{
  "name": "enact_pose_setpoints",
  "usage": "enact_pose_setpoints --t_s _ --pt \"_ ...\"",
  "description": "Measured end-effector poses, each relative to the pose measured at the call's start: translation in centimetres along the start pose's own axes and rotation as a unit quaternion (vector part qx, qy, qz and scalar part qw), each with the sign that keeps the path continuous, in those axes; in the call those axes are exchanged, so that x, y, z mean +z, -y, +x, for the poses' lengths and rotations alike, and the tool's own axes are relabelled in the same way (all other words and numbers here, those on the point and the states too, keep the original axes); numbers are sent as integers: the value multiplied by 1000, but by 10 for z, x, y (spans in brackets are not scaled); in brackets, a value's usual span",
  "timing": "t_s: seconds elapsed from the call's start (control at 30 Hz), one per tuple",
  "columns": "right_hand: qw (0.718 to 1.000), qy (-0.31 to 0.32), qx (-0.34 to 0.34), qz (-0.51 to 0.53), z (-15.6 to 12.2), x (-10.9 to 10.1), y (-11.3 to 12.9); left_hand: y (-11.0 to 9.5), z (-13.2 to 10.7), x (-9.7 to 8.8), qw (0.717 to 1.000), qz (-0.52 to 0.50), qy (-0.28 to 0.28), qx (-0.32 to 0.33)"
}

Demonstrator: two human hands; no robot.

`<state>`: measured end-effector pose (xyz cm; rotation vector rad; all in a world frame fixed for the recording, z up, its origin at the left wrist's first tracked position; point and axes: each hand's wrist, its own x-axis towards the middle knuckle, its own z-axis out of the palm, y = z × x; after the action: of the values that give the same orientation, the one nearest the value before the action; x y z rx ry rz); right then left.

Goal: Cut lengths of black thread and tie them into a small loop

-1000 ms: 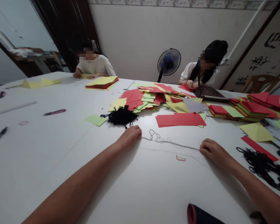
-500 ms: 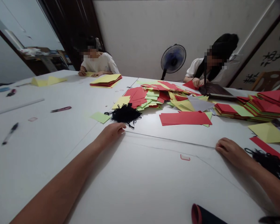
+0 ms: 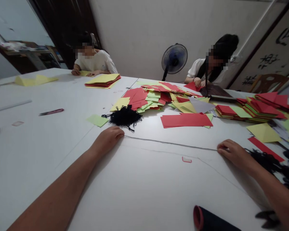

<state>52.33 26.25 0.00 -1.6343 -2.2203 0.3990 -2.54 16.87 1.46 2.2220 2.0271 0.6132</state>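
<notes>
A thin dark cord (image 3: 168, 142) runs nearly straight across the white table between my two hands. My left hand (image 3: 113, 134) pinches its left end, just below a heap of black cords (image 3: 125, 116). At the other end, my right hand (image 3: 228, 150) has thumb and fingers closed on the cord. Beneath the stretched cord, a faint thread (image 3: 156, 151) trails over the tabletop toward the lower right. A small red-outlined mark (image 3: 187, 159) shows on the table below the cord. More black cords (image 3: 265, 160) lie beside my right wrist, partly hidden by the arm.
Red, yellow and green papers (image 3: 156, 99) are piled mid-table, with red strips (image 3: 186, 120) in front. A dark roll (image 3: 212, 221) and a black tool (image 3: 267, 218) lie near the front. Two people sit opposite; a fan (image 3: 175, 59) stands between them. A pink cutter (image 3: 51, 112) lies left.
The view has shifted slightly to the right. Both hands keep their hold on the cord, and it stays stretched between them.
</notes>
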Motion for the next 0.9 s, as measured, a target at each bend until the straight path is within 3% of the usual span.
enact_pose_setpoints --t_s 0.13,0.3,0.57,0.8,0.9 --pt "995 -68 76 -9 -15 -19 -4 15 -1 6 1000 3 -13 9" --pt "991 -81 110 -11 -33 -24 -4 27 -4 10 999 -8 -40 -22" --pt "991 -62 122 4 -30 -6 14 15 -14 -6 984 -14 -115 -139" --pt "994 -44 99 4 -32 -4 12 0 -23 -1 987 -11 -121 -106" --pt "995 -54 88 5 -37 -2 0 -11 -35 -1 985 -12 -111 -132"
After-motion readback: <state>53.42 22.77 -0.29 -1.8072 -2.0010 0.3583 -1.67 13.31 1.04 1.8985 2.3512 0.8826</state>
